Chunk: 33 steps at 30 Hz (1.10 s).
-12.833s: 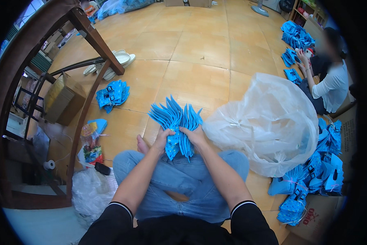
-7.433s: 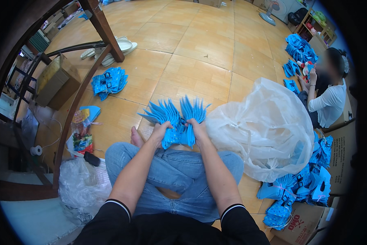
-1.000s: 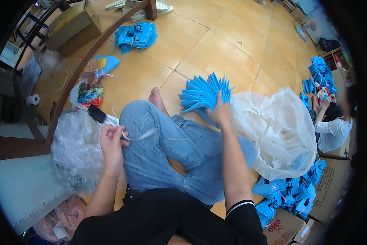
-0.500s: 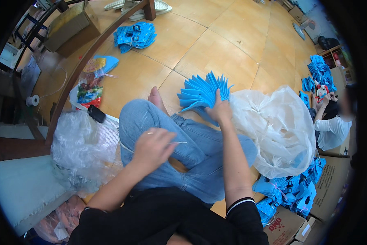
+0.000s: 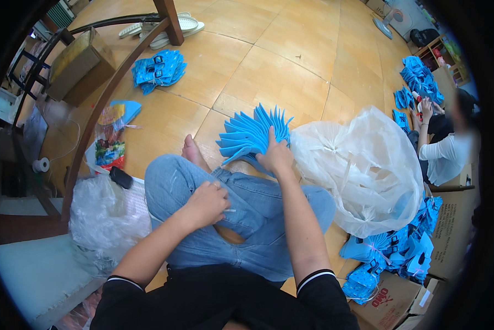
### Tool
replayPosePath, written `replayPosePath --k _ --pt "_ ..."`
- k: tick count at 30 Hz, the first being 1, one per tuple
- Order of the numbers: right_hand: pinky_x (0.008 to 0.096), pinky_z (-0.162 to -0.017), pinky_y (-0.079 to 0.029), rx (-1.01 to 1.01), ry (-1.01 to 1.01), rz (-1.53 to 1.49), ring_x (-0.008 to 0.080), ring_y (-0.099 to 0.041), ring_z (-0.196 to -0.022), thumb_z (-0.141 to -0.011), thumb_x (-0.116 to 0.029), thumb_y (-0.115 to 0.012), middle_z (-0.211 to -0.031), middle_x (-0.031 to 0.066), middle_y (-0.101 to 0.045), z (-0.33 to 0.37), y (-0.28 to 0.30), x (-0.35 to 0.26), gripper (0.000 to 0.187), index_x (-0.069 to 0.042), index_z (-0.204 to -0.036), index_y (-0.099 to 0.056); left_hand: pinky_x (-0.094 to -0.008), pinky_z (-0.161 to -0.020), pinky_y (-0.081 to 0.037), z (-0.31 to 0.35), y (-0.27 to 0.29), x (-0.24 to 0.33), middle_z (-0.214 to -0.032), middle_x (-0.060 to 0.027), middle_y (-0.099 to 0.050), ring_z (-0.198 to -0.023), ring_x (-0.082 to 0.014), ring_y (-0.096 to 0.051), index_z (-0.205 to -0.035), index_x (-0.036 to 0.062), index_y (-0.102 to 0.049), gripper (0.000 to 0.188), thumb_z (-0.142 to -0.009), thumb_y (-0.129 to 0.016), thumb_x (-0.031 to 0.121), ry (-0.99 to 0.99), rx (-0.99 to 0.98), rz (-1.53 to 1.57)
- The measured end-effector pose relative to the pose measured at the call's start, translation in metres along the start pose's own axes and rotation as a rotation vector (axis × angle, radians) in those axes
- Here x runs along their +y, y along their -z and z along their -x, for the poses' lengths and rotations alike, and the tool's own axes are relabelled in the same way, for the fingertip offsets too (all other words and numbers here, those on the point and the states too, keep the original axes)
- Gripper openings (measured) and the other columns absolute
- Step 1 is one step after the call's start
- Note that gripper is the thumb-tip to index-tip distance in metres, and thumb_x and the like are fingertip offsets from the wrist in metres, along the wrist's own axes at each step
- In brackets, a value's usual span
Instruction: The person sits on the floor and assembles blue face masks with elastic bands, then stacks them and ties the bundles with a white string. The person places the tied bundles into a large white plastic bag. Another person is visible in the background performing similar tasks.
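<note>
My right hand [image 5: 276, 155] is closed on the near right side of a stack of blue sheets [image 5: 252, 132]. Their upper edges spread apart like a fan, and the stack stands just beyond my crossed legs [image 5: 247, 192]. Over my lap, my left hand [image 5: 208, 202] is closed with the knuckles up. A thin white strip [image 5: 230, 210] sticks out from its fingers; the rest of the strip is hidden. Right of the stack, almost touching my right hand, lies a big translucent white plastic bag [image 5: 357, 170].
Tied blue bundles lie at far left [image 5: 159, 70] and by my right knee [image 5: 390, 250], near a cardboard box [image 5: 384, 302]. Clear plastic [image 5: 101, 209] and a black object [image 5: 120, 177] lie left. A wooden frame bar [image 5: 101, 115] crosses the left. Another person [image 5: 445, 148] sits at right.
The view has shifted, so most things sit farther left. My left hand, blurred before, is now sharp and a little farther forward over my lap. The right hand keeps its hold on the blue sheets.
</note>
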State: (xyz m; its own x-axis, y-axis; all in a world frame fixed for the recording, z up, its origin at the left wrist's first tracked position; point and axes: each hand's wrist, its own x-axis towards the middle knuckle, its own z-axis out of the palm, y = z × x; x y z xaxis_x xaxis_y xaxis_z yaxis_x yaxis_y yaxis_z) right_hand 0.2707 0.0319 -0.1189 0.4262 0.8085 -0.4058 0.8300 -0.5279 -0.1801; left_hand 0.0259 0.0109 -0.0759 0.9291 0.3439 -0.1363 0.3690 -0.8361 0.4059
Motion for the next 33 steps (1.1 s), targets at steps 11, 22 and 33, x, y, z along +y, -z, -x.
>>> replayPosePath --k 11,22,33 --pt "0.0410 -0.083 -0.053 0.037 0.027 -0.061 0.0384 -0.064 -0.096 -0.071 -0.038 -0.073 -0.114 0.0294 -0.053 0.002 -0.007 0.002 0.102 -0.013 -0.153 -0.017 -0.0229 -0.045 -0.043 -0.124 -0.077 -0.013 -0.071 0.0013 -0.059 -0.058 -0.0100 -0.056 -0.096 0.0077 -0.060 0.010 -0.096 -0.054 0.015 0.998 0.411 1.569" --pt "0.0431 -0.076 -0.054 0.150 0.022 -0.332 0.0379 -0.065 -0.086 -0.068 -0.041 -0.076 -0.103 0.0272 -0.058 0.007 -0.016 0.008 0.115 -0.001 -0.151 -0.006 -0.0217 -0.040 -0.034 -0.162 -0.122 -0.052 -0.070 0.0009 -0.062 -0.051 -0.0079 -0.053 -0.088 0.0131 -0.062 0.008 -0.092 -0.056 0.010 0.910 0.678 1.900" --pt "0.0265 -0.069 -0.050 -0.268 -0.243 -1.481 0.0160 -0.065 -0.081 -0.090 -0.051 -0.058 -0.101 0.0096 -0.069 -0.045 -0.057 0.052 0.055 -0.001 -0.113 -0.062 -0.0200 -0.033 -0.028 -0.170 -0.110 -0.060 -0.057 0.0028 -0.051 -0.040 -0.0053 -0.042 -0.084 0.0145 -0.057 0.011 -0.094 -0.052 0.014 0.846 0.522 1.788"
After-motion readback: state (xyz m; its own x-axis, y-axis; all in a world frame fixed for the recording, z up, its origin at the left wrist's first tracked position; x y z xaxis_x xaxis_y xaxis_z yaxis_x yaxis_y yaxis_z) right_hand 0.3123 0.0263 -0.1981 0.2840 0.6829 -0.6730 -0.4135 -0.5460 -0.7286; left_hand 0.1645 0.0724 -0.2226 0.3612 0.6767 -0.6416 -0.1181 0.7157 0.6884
